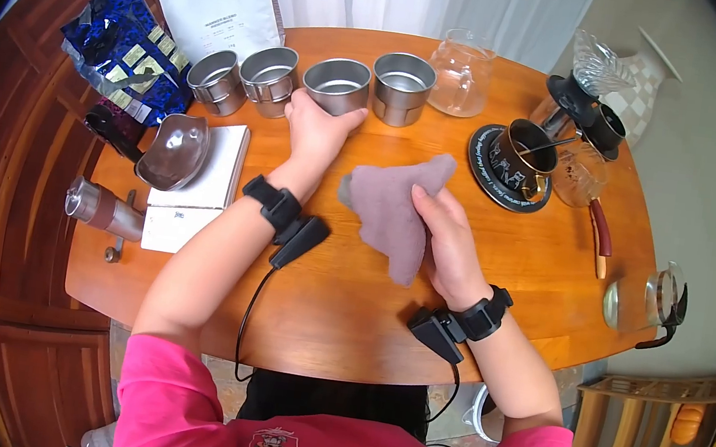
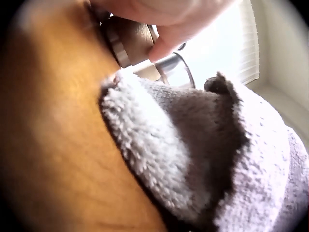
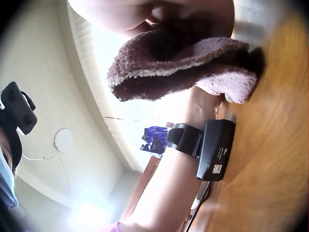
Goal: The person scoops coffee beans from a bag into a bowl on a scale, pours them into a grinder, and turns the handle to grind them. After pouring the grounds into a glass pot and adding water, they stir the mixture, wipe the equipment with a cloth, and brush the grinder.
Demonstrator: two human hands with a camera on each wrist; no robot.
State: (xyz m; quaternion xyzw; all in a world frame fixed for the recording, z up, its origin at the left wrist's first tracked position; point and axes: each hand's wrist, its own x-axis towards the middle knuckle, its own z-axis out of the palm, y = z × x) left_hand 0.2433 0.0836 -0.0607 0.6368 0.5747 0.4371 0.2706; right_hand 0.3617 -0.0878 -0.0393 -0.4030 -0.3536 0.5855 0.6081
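Observation:
My left hand (image 1: 318, 129) grips the near side of a metal cup (image 1: 337, 81), third from the left in a row of similar cups at the back of the table. Its thumb lies along the cup's right side and its fingers along the left. In my right hand (image 1: 454, 240) is a fuzzy mauve cloth (image 1: 391, 205), pinched under the thumb and hanging in folds over the tabletop. The left wrist view shows the cloth (image 2: 154, 140) large in front, with the fingers on the metal above it.
Beside the held cup stand a metal cup (image 1: 401, 95) and a glass server (image 1: 461, 75). On the right are a black cup (image 1: 522, 159) on a saucer and a coffee dripper (image 1: 570, 98). A white scale (image 1: 188, 225), a hand grinder (image 1: 101, 208) and coffee bags occupy the left.

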